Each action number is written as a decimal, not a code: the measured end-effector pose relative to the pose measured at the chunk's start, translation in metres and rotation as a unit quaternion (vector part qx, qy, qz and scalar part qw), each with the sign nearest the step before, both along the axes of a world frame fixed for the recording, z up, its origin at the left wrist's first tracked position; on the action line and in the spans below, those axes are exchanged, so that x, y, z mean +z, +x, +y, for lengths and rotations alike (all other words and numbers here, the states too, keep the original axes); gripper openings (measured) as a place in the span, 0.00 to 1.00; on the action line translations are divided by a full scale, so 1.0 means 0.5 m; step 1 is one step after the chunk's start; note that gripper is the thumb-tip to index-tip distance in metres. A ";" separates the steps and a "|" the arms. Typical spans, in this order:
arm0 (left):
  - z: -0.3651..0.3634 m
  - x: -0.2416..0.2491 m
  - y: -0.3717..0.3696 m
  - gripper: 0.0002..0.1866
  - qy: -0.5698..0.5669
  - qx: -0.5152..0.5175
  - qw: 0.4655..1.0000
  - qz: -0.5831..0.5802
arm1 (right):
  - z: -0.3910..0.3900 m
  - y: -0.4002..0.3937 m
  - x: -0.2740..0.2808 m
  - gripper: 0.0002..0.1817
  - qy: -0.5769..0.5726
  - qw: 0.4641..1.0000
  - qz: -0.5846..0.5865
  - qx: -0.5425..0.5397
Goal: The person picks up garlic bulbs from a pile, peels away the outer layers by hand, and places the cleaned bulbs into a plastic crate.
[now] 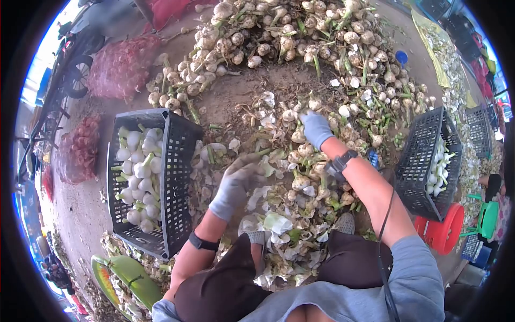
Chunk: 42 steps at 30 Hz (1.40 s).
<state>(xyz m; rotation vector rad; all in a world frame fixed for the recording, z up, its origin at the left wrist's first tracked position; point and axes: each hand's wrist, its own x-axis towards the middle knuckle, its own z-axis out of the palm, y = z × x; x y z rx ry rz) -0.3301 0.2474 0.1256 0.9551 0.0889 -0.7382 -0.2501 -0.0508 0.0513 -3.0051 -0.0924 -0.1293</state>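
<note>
My right hand [316, 129], in a pale grey glove, reaches forward to the near part of a large heap of unpeeled garlic bulbs [351, 37]. Its fingertips are beside a bulb [290, 116]; whether they grip it is too small to tell. Lower and to the left, my left hand [238, 180], in a soiled glove, is over loose peeled skins [276, 222], its fingers stretched out and blurred, near a green stem piece. On the left a black crate [179, 182] holds white cleaned bulbs [142, 169].
Another black crate [421, 155] with white bulbs stands at the right, by a red tub [448, 231] and a green stool [487, 219]. Red net sacks [120, 67] lie at the upper left. A green object [134, 276] is at lower left.
</note>
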 end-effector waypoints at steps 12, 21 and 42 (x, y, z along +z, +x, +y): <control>-0.059 0.017 0.041 0.36 0.246 0.091 0.930 -0.259 | 0.138 -0.126 0.168 0.15 0.844 0.470 0.259 -0.021; -0.079 0.033 0.009 0.37 0.440 0.104 0.800 -0.395 | 0.182 -0.158 0.162 0.16 0.805 0.502 0.301 -0.093; 0.014 -0.013 0.061 0.22 -0.288 -0.181 0.934 0.107 | 0.157 -0.122 0.119 0.11 0.663 0.679 0.284 0.139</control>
